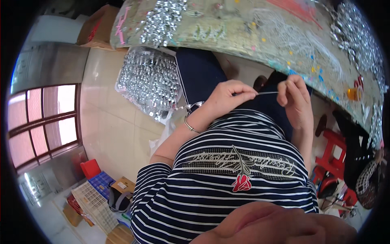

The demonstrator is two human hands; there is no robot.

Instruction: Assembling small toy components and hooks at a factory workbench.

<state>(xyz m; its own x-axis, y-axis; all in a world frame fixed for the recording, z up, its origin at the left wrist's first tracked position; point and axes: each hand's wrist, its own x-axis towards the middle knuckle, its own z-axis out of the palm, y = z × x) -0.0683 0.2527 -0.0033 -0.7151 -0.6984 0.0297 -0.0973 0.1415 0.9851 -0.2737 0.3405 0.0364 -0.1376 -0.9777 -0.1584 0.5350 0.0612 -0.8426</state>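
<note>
Over my lap, my left hand (pixel 230 96) is closed, its thumb and forefinger pinching a thin white string (pixel 267 93). The string runs taut to the right, up to the curled fingers of my right hand (pixel 295 97), which close on its other end. How the right fingertips grip it is partly hidden. By my left wrist, a short silver strand (pixel 189 106) hangs next to my forearm. A clear plastic sheet or bag heaped with shiny silver pieces (pixel 148 79) lies to the left of my legs.
The worktable (pixel 235 36) spans the far side, bearing a silver heap (pixel 164 20), loose white strings (pixel 294 32), and at right a yellow tape roll (pixel 354 94) near red-handled scissors (pixel 359 81). A red stool (pixel 334 152) stands at right; crates (pixel 95 203) are lower left.
</note>
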